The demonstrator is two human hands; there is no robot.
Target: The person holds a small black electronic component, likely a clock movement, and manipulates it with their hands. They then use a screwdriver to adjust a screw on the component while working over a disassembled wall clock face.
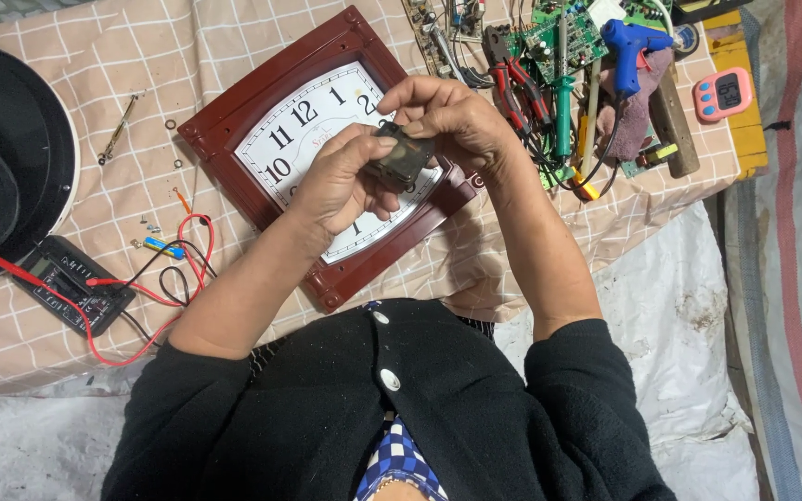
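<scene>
Checked peach cloth [512, 250] covers the work surface, with white sheeting below it near our black sleeves. From the head camera we see a square wall clock [317, 139] with a dark red frame lying face up on the cloth; we take it as our landmark.

Above the clock's face, our left hand [331, 186] and right hand [452, 116] meet around a small black box [401, 160]. Left fingers curl under it, right fingers pinch its top; both close tight on it, and they hide most of the box, so its details are hard to make out. Our hands also cover the middle of the dial.

Left of the clock lie a black meter [71, 283] with red leads [178, 250], small washers and a screwdriver [118, 128]. Farther left, a round black object [11, 139] is cut off by the edge. Right of the clock sits a tangle of circuit boards [563, 37], pliers, a blue glue gun [628, 46] and a pink timer [724, 93].
</scene>
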